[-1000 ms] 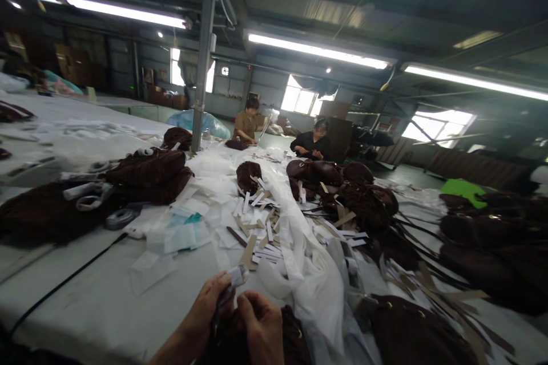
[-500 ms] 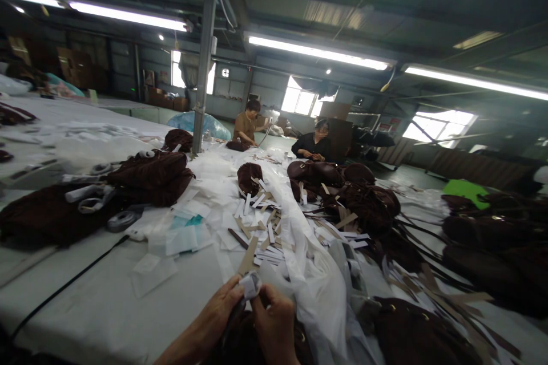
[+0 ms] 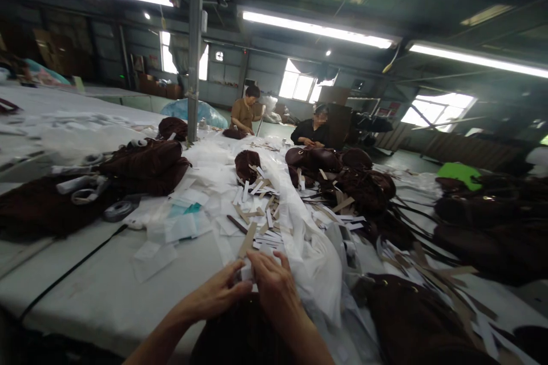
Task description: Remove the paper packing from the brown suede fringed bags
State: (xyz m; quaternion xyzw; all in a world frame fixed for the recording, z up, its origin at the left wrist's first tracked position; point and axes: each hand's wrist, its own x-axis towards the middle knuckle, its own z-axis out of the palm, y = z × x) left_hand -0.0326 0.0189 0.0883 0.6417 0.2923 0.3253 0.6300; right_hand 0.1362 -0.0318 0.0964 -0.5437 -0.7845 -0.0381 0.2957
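At the lower middle, my left hand pinches a small white wrapping piece between thumb and fingers. My right hand is bent over the same piece from the other side, its fingers partly covering it. What lies inside the wrapping is hidden. A dark brown bag is right below both hands, close to my body. Just beyond my fingertips lie a beige strip and a heap of white paper strips.
More brown bags lie at left, and others at right. A grey tape roll and a black cord are on the left of the table. White plastic sheeting runs along my right. Two people work at the far end.
My right hand has shifted from a pinch with curled fingers to reaching over the white piece with straighter fingers. The view has tilted slightly, so the surroundings sit higher.
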